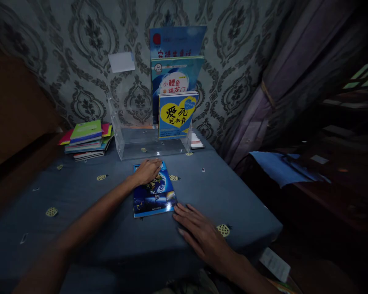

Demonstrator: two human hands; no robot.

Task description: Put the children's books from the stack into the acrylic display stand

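1. Head view: left hand [147, 170] lies flat, open, on the top edge of the book [153, 190] at frame centre; right hand [199, 232], open, touches its lower right corner.
2. Risk: pressed only by flat palms, the book may slide on the cloth [79, 196] towards the clear stand [147, 143].

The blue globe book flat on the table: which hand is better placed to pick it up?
Probably the left hand: it already lies on the far end of the book. The right hand lies flat on the cloth beside the near corner.
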